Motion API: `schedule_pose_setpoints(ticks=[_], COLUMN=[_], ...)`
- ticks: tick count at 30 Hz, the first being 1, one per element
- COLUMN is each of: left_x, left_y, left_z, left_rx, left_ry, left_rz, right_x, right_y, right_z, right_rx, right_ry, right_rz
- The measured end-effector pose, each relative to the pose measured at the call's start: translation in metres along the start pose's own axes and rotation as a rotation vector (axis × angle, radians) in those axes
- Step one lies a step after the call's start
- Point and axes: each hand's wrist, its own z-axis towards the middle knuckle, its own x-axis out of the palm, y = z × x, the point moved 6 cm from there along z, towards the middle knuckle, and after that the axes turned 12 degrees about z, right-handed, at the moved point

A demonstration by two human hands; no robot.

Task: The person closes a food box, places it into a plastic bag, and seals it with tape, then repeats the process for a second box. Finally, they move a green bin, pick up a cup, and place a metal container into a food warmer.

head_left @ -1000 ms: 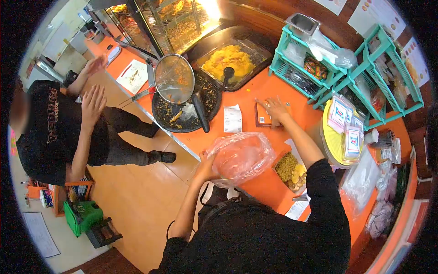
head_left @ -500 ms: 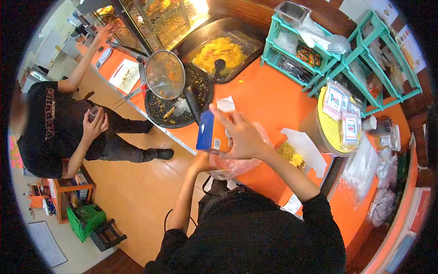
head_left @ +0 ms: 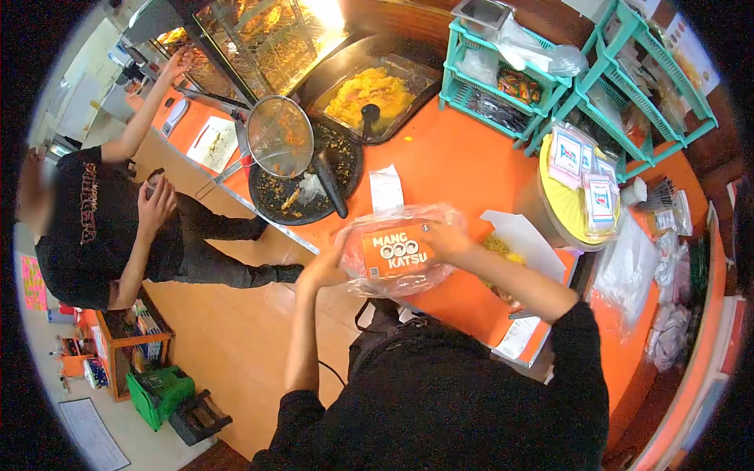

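An orange takeaway box (head_left: 397, 253) with white "MANG KATSU" lettering lies inside a clear plastic bag (head_left: 363, 281) in front of my body. My left hand (head_left: 325, 267) is closed on the bag's left side, its fingertips partly hidden by plastic. At the upper right corner of the box, my right hand (head_left: 446, 242) grips the bag, with the thumb near the box top. Beyond the bag lies a paper receipt (head_left: 386, 188). To the right, partly behind my right forearm, is an open white box (head_left: 538, 239) with yellow rice in it.
A strainer (head_left: 280, 137) rests over a black pan (head_left: 357, 165). Behind are a tray of yellow rice (head_left: 369, 94) and a lit glass cabinet (head_left: 259, 47). Teal baskets (head_left: 503, 94) and a yellow-lidded tub (head_left: 559, 173) stand right. A co-worker (head_left: 86, 212) stands left.
A blue-sided box stood upright between my hands above the bag; now an orange box face lies flat inside the bag. My right hand has lowered, and my left hand has moved left.
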Motion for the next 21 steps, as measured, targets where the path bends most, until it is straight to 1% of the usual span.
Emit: schedule_pose_setpoints(ticks=[1, 2, 3, 4, 6, 7, 9, 10, 12, 13, 14, 15, 16, 17, 18, 19, 20, 21], left_x=[-0.033, -0.078, -0.097, -0.112, -0.147, -0.152, -0.171, -0.17, -0.168, -0.163, -0.158, -0.146, -0.134, -0.121, -0.116, -0.108, -0.1, -0.088], left_y=[-0.024, -0.065, -0.079, -0.096, -0.128, -0.133, -0.134, -0.128, -0.107, -0.108, -0.106, -0.101, -0.097, -0.084, -0.082, -0.082, -0.081, -0.066], left_z=[-0.011, -0.025, -0.031, -0.035, -0.042, -0.038, -0.034, -0.033, -0.035, -0.036, -0.036, -0.035, -0.034, -0.035, -0.037, -0.039, -0.042, -0.042], left_rx=[0.054, -0.105, -0.018, -0.013, -0.061, -0.057, -0.173, -0.163, -0.248, -0.257, -0.248, -0.181, -0.115, -0.213, -0.213, -0.24, -0.27, -0.297], left_ry=[-0.009, -0.015, -0.089, -0.085, -0.215, -0.216, -0.395, -0.389, -0.39, -0.306, -0.289, -0.195, -0.095, -0.024, -0.011, 0.049, 0.112, 0.073], left_rz=[0.122, 0.063, 0.148, 0.148, 0.348, 0.352, 0.194, 0.203, 0.242, 0.147, 0.15, -0.21, -0.569, -0.818, -0.815, -0.966, -1.116, -1.2], right_x=[-0.035, -0.083, -0.115, -0.13, -0.153, -0.164, -0.169, -0.173, -0.167, -0.16, -0.147, -0.138, -0.14, -0.146, -0.151, -0.15, -0.154, -0.158], right_y=[0.011, 0.028, 0.041, 0.051, 0.079, 0.084, 0.097, 0.1, 0.104, 0.1, 0.093, 0.091, 0.094, 0.092, 0.089, 0.089, 0.092, 0.096], right_z=[-0.007, -0.021, -0.034, -0.044, -0.058, -0.06, -0.065, -0.065, -0.071, -0.069, -0.065, -0.066, -0.069, -0.071, -0.074, -0.08, -0.085, -0.09], right_rx=[0.004, 0.079, 0.153, 0.159, -0.073, -0.071, -0.186, -0.179, -0.187, -0.177, -0.195, -0.213, -0.203, -0.142, -0.083, -0.075, -0.118, -0.159], right_ry=[0.005, 0.164, 0.319, 0.319, 0.27, 0.265, 0.471, 0.46, 0.577, 0.573, 0.605, 0.636, 0.634, 0.591, 0.547, 0.542, 0.431, 0.319], right_rz=[0.003, 0.023, 0.042, 0.045, 0.082, 0.083, -0.053, -0.046, -0.062, -0.047, 0.048, 0.144, 0.156, 0.071, -0.014, -0.004, -0.05, -0.097])
